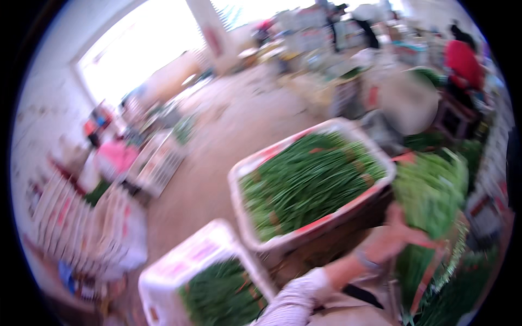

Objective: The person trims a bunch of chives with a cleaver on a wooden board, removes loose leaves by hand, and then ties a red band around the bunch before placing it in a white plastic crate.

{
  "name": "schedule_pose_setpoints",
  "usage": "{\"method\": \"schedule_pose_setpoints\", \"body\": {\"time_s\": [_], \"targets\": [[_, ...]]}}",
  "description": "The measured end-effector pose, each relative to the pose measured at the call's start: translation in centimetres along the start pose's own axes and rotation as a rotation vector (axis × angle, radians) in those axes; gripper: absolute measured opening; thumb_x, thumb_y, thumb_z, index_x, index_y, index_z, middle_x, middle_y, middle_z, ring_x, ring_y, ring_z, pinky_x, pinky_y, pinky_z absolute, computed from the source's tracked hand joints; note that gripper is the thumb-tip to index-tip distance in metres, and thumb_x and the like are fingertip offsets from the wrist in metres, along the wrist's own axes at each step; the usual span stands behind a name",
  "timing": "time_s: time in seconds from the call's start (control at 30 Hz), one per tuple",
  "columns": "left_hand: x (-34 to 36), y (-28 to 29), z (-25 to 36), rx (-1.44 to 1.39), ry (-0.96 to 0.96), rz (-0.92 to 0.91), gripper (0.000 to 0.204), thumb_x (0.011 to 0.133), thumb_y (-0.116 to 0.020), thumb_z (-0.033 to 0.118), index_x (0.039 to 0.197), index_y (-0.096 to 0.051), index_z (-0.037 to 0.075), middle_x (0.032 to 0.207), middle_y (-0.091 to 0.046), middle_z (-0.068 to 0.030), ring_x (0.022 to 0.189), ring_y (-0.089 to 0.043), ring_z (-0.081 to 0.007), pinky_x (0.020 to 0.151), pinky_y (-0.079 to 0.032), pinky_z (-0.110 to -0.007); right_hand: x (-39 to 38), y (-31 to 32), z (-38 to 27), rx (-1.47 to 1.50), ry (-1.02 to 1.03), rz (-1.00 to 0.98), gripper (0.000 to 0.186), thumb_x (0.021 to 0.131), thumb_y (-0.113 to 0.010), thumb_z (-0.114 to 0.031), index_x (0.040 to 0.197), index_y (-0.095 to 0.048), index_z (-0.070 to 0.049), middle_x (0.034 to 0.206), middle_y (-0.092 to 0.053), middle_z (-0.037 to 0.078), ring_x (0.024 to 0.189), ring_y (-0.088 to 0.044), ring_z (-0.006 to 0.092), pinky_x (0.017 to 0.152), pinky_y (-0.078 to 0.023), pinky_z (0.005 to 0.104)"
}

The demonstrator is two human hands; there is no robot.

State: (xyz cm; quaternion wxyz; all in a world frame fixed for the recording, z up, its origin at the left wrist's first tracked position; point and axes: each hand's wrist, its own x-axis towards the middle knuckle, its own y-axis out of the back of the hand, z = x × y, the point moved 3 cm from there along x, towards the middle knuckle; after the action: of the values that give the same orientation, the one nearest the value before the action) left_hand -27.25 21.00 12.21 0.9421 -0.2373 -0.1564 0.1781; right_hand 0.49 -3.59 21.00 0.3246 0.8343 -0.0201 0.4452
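My left hand (399, 233) reaches across from the lower edge, in a light sleeve. Its thumb and fingers are spread round a bunch of long green leafy stalks, likely chives (430, 190), pale green at the upper end and darker below. An orange strip (427, 282) hangs below the fingers beside a shiny, tinsel-like strand (455, 255). My right hand does not show. A large white crate (251, 231) in front holds tied bundles of green chives (310, 176); the bundles lie side by side. Motion blurs the hand and bunch.
A second white crate (163, 271) with green bundles stands at the lower left. Stacked white crates (81, 217) rise at the far left. People sit or stand around: one in pink (117, 157), one in red (463, 64). More greens (467, 293) lie at lower right.
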Motion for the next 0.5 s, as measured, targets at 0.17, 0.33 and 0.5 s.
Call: {"method": "schedule_pose_setpoints", "body": {"time_s": [0.17,0.33,0.5], "targets": [[3.2,7.7,15.7,0.448,-0.549,-0.109,0.041,0.085,-0.07,0.018,0.122,-0.059,0.003,0.125,-0.061,-0.0126,0.112,-0.06,-0.0265,0.096,-0.05,-0.04,-10.5,-1.9,5.7,0.128,-0.022,-0.118,0.008,0.079,-0.057,0.0,0.085,-0.062,0.004,0.078,-0.061,0.018,0.072,-0.06,0.0312,0.067,-0.046,0.0389],[3.9,6.5,17.5,0.869,-0.347,-0.509,0.077,0.058,-0.086,0.017,0.127,-0.054,0.0,0.117,-0.064,-0.0089,0.105,-0.062,-0.0207,0.093,-0.05,-0.034,-24.8,-7.0,8.3,-0.06,-0.135,-0.366,0.011,0.076,-0.064,-0.014,0.073,-0.065,-0.003,0.072,-0.063,0.019,0.069,-0.063,0.0379,0.062,-0.048,0.0458],[1.1,5.3,1.0,0.615,0.501,-0.832,0.108,0.056,-0.092,0.036,0.141,-0.038,-0.002,0.132,-0.053,-0.0092,0.118,-0.05,-0.0193,0.104,-0.038,-0.033,-28.0,-7.2,2.6,0.075,-0.402,-0.465,0.015,0.08,-0.064,-0.019,0.081,-0.06,-0.004,0.075,-0.062,0.02,0.072,-0.061,0.0399,0.063,-0.047,0.0468]]}}
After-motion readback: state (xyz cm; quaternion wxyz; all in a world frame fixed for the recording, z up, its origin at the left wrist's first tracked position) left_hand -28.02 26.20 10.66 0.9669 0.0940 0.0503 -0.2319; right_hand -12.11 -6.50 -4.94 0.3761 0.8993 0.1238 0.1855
